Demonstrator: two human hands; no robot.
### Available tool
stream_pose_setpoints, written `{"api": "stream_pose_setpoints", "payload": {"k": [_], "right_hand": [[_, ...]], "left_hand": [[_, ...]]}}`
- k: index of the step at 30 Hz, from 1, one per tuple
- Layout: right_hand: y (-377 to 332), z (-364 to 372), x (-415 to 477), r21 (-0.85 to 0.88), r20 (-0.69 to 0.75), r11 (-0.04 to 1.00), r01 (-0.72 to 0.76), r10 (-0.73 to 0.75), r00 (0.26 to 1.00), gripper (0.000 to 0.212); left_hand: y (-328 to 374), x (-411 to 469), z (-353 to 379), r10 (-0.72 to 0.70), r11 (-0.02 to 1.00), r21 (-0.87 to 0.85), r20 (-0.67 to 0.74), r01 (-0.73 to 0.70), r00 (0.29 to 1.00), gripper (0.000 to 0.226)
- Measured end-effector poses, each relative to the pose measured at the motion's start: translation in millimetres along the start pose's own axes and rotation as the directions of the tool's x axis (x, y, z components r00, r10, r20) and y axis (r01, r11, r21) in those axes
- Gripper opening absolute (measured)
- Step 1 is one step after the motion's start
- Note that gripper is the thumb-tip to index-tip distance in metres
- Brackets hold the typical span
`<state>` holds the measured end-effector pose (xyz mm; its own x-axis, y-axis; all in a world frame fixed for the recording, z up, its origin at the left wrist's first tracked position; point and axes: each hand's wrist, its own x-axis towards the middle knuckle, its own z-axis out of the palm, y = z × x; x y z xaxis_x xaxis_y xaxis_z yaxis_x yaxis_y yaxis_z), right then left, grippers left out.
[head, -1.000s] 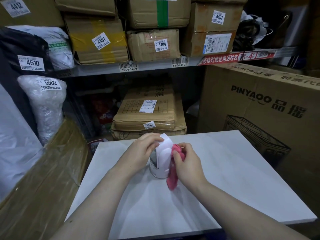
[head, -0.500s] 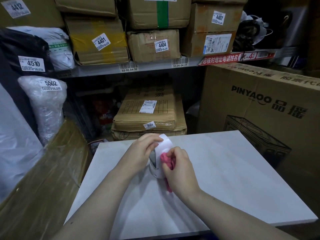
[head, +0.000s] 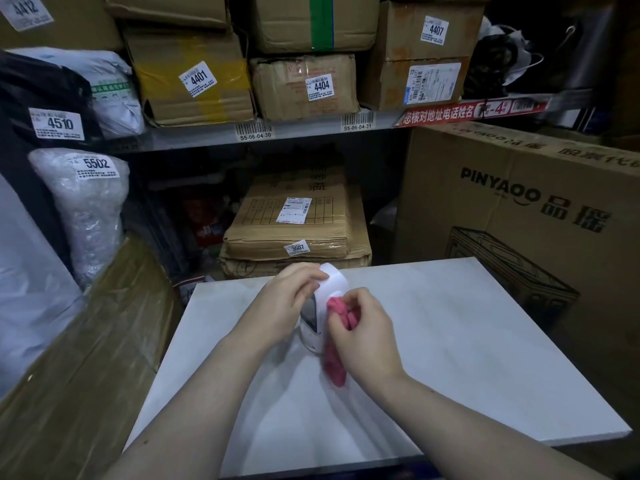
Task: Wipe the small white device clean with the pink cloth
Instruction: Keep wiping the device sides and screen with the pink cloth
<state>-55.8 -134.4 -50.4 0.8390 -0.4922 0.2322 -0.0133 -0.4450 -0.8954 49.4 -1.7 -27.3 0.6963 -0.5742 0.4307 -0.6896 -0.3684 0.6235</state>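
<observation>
Both bare forearms reach forward from the bottom edge and converge toward the middle. The left hand (head: pixel 284 303) is curled with its palm turned to the right; its fingers wrap over the rounded top of the small white device (head: pixel 330 289), the thumb lying along the near side, so it grips the device upright. The right hand (head: pixel 367 336) sits just beside it, back facing up, wrist bent slightly inward. Its fingertips (head: pixel 349 299) are bunched together and pinch the pink cloth (head: pixel 337 341), pressing it against the device's right side. The two hands are close, nearly touching.
</observation>
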Motion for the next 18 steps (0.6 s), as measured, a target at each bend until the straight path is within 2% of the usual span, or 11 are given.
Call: {"api": "stream_pose_setpoints", "payload": {"k": [5, 11, 14, 18], "right_hand": [[3.9, -10.8, 13.3, 0.134, -0.011, 0.981, -0.142, 0.145, 0.989, 0.004], [9.1, -13.4, 16.7, 0.151, 0.039, 0.964, -0.221, 0.217, 0.975, 0.008], [8.3, -9.0, 10.0, 0.133, 0.043, 0.968, -0.212, 0.208, 0.977, 0.01], [7.0, -0.4, 2.3, 0.058, 0.068, 0.992, -0.108, 0.104, 0.992, 0.017]], "left_hand": [[2.2, 0.1, -0.5, -0.013, 1.0, -0.001, 0.005, 0.013, 1.0, 0.022], [2.6, 0.8, -2.3, -0.016, 1.0, 0.019, 0.016, 0.015, 1.0, 0.021], [3.5, 1.0, -1.8, -0.002, 1.0, 0.021, 0.016, 0.002, 1.0, 0.021], [3.2, 0.0, -2.8, -0.008, 1.0, 0.025, 0.013, 0.007, 1.0, 0.022]]}}
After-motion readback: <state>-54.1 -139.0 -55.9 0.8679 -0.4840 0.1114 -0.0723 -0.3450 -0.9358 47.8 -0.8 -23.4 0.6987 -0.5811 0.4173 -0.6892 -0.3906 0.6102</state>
